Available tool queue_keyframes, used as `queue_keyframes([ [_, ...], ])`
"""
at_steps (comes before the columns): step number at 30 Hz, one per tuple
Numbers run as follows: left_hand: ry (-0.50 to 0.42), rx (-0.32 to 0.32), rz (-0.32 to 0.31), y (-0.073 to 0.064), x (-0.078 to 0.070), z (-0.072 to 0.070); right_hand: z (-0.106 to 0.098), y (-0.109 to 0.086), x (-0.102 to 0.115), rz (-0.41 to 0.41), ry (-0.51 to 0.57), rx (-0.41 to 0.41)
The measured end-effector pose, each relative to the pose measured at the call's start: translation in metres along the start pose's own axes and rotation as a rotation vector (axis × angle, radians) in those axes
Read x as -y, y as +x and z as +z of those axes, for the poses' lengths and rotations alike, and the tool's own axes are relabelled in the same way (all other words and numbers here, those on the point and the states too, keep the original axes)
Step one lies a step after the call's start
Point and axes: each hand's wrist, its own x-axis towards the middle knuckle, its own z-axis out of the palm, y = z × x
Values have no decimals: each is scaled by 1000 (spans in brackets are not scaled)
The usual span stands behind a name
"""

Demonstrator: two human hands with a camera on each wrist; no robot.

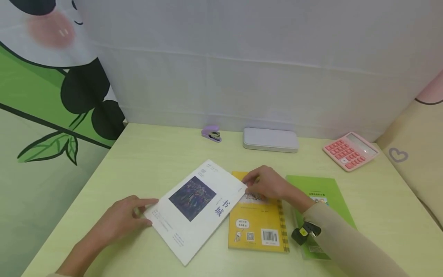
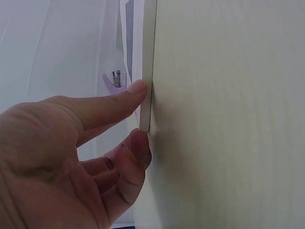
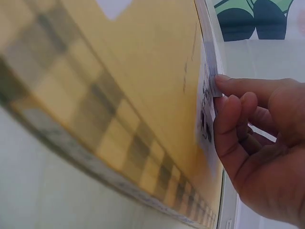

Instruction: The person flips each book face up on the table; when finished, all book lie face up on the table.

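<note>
A white magazine (image 1: 204,227) with a dark square picture on its cover lies turned at an angle, its right corner overlapping a yellow book (image 1: 256,217). My left hand (image 1: 119,217) holds the magazine's left corner; in the left wrist view the thumb rests on its edge (image 2: 148,62) and the curled fingers meet the corner. At the opposite corner my right hand (image 1: 266,182) pinches the magazine between thumb and fingers, over the yellow book. The right wrist view shows that pinched corner (image 3: 216,88) close against the yellow cover (image 3: 138,62).
A green book (image 1: 332,188) lies right of the yellow one, partly under my right forearm. Along the back stand a purple stapler (image 1: 211,133) and a pale case (image 1: 270,139), with a pink calculator (image 1: 349,151) at the back right. A white cloth backdrop (image 1: 242,77) rises behind the table.
</note>
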Motion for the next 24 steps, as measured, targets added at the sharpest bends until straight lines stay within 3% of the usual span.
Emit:
queue_keyframes([
  [15,39,40,9,-12,0,5,-7,30,-1,-93,27,89],
  [24,51,70,-28,-19,2,5,-5,48,17,-104,-81,93],
])
